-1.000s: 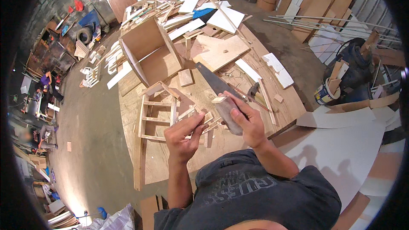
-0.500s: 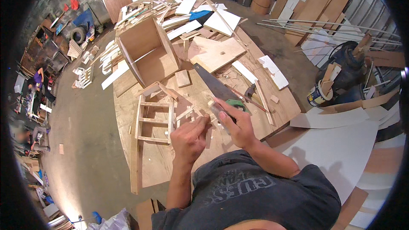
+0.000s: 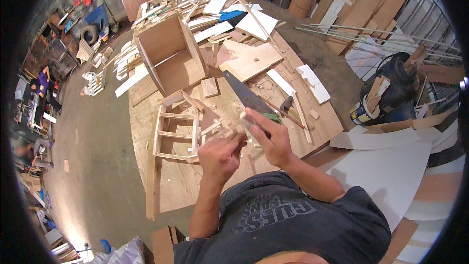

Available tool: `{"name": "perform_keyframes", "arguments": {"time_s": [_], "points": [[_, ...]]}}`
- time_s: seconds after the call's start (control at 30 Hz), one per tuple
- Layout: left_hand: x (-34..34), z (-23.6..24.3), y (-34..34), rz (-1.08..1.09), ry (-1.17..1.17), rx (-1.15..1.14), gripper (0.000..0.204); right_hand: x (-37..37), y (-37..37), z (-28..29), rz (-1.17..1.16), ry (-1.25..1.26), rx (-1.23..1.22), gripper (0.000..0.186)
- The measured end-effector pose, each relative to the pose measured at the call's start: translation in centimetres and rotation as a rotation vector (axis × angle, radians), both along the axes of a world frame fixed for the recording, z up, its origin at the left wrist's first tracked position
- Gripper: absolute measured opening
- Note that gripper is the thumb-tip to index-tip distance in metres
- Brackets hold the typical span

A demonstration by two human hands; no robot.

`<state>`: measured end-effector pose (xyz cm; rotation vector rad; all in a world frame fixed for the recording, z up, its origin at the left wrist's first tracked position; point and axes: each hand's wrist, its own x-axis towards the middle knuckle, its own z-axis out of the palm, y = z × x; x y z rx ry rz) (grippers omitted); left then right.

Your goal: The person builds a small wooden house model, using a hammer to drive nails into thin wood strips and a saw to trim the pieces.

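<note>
Over cluttered workbench (image 3: 178, 190), bringing block (image 3: 248, 124), gripped in right hand (image 3: 276, 144), nearer left hand (image 3: 220, 158) at eight o'clock, pinching something unclear; likely now rubbing.

the held block (image 3: 248, 124) is greyish brown, the saw handle (image 3: 272, 117) green, the near shirt (image 3: 312, 230) black with grey lettering, the far box (image 3: 163, 39) tan.

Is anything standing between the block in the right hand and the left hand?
Nothing visible does. The block in the right hand is close beside the fingers of the left hand, though blur there hides whether they touch.
</note>
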<state>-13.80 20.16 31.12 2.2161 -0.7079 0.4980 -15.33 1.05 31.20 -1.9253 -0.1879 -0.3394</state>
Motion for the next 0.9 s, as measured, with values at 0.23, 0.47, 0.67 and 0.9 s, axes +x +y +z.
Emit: {"name": "perform_keyframes", "arguments": {"time_s": [0.23, 0.47, 0.67, 0.9], "points": [[0.1, 0.0, -0.1, 0.029, 0.002, 0.030, 0.028, 0.9, 0.1, -0.2, -0.025, -0.098, -0.113, 0.043], [1.1, -1.0, 1.1, 0.097, -0.037, -0.027, 0.028, -0.5, 0.8, -1.2, 0.008, -0.082, -0.076, 0.042], [0.4, -2.0, 0.9, -0.013, -0.018, 0.022, 0.026, 0.9, 1.0, -1.3, -0.048, 0.007, -0.049, 0.042], [0.0, -0.8, -0.4, -0.009, 0.020, 0.043, 0.024, 1.6, 0.6, -0.9, -0.069, 0.053, 0.061, 0.042]]}}
